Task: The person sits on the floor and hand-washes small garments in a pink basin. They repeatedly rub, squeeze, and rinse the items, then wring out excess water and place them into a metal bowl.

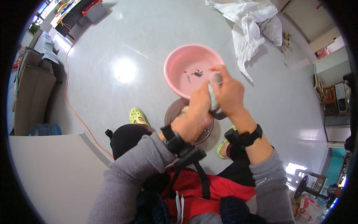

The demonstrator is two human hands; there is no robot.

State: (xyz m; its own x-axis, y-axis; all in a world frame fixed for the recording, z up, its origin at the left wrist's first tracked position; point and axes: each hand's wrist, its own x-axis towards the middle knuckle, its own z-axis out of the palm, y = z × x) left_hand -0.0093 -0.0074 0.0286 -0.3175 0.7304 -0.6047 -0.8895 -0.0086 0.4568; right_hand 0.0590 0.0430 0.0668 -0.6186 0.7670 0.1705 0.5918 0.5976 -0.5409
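Both of my hands grip one whitish item with dark ends (213,96), blurred by motion; I cannot tell exactly what it is. My left hand (193,114) is closed on its near left side, over a brown basin (171,110). On the right side, my right hand (230,92) wraps around the same item, its fingers overlapping the rim of a pink plastic basin (174,57). A dark printed figure and a small red spot show on the pink basin's bottom. Pale contents (183,110) lie in the brown basin, mostly hidden beneath my left hand and forearm.
A crumpled white plastic sack (246,25) lies on the floor beyond the basins. An orange cable (68,98) runs along the left side, past a brown sofa (35,89). A pale tabletop (56,173) is close on my left. A grey bin (96,12) stands farther off.
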